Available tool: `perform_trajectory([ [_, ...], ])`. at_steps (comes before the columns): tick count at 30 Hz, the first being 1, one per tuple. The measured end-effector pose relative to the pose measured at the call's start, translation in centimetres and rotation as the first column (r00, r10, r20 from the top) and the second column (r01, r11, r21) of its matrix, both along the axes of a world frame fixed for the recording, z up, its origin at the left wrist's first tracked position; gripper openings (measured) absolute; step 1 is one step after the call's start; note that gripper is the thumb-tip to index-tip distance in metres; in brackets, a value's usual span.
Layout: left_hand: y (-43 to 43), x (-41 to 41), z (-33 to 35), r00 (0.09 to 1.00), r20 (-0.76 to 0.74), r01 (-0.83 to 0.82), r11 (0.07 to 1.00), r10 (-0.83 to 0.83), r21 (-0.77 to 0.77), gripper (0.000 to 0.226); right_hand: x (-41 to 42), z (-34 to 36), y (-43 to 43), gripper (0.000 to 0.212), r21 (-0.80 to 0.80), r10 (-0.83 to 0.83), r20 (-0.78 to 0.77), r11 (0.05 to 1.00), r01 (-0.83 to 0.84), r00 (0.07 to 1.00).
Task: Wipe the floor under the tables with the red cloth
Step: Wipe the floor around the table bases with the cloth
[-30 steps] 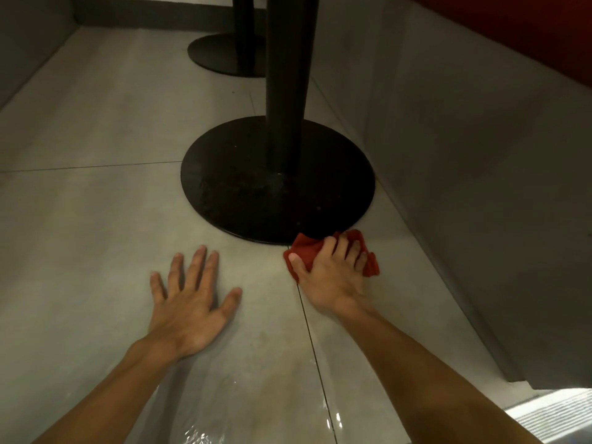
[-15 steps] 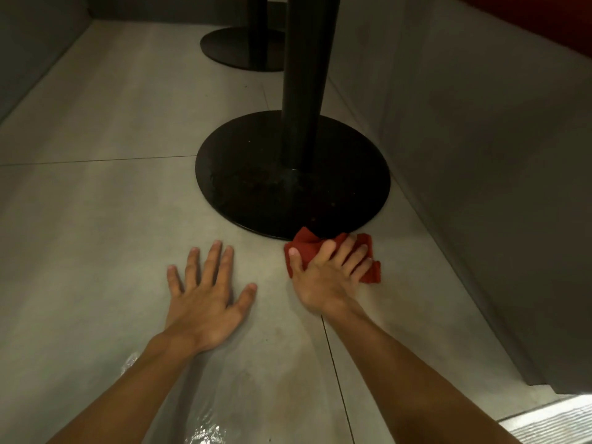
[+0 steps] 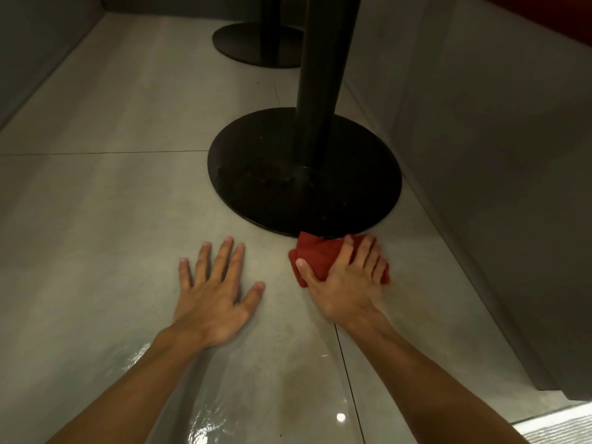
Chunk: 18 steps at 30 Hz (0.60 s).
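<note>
A floor (image 3: 105, 200) of large pale grey tiles is seen, crossed by thin dark joints, with wet glossy patches lit in the near part. It is bounded on the right by a grey panel wall (image 3: 480, 129) with a strip of red at the far right top, and on the left by a darker grey wall (image 3: 35, 43). A round black table base (image 3: 262, 184) is set on the floor at the middle, with a black column (image 3: 320, 91) rising from it out of view. A second black base (image 3: 253, 46) with its own post is placed farther back. The red cloth (image 3: 317, 254) is pressed flat to the floor just at the near edge of the first base, touching its rim, under the right hand (image 3: 344, 283), whose fingers are spread over it with the thumb at its left side. The left hand (image 3: 214, 293) is laid palm down on bare tile to the left, fingers wide, nothing held. The narrow strip between base and right wall is partly closed off by the base
</note>
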<state>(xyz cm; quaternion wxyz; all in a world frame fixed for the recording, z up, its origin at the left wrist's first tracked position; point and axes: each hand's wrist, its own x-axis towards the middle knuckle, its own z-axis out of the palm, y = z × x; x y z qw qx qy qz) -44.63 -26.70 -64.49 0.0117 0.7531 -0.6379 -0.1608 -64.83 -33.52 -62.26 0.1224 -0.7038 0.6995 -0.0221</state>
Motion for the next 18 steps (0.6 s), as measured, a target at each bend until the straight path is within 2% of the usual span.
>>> perform_trajectory([
  [3,-0.1,-0.1,-0.1,1.0,0.011,-0.006,1.0,0.006,0.001,0.082,0.9,-0.2,0.5,0.102,0.019,0.015,-0.037,1.0,-0.014,0.999],
  [13,0.0,0.0,-0.2,1.0,0.015,-0.016,1.0,0.016,-0.015,0.076,4.7,-0.7,1.6,0.1,0.095,0.089,-0.003,0.992,-0.089,0.996],
  [18,0.2,0.1,0.1,1.0,-0.008,0.002,1.0,-0.002,-0.02,0.07,3.6,-0.1,0.6,0.097,0.108,-0.056,-0.01,0.993,0.057,0.998],
])
